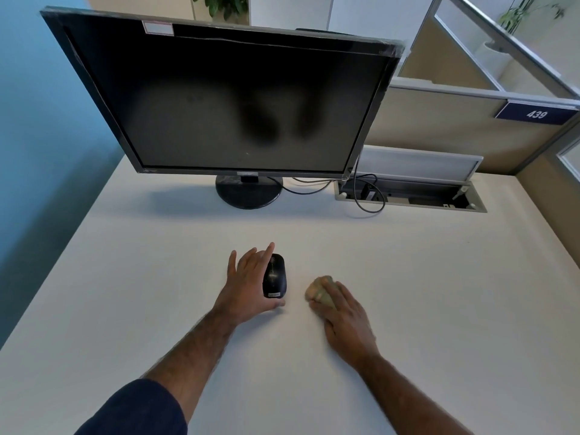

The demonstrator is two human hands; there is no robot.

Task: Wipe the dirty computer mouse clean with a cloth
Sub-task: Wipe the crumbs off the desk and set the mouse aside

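A black computer mouse lies on the white desk, its top marked with pale streaks and a small label at the near end. My left hand cups its left side, fingers spread along it and thumb under the near end. A short way to the right, my right hand rests on the desk with its fingers closed over a bunched tan and grey-green cloth. Cloth and mouse are apart, with a strip of bare desk between them.
A large dark monitor on a round black stand stands at the back. Right of it an open cable tray sits in the desk, with black cables looping out. Partition walls close the right side.
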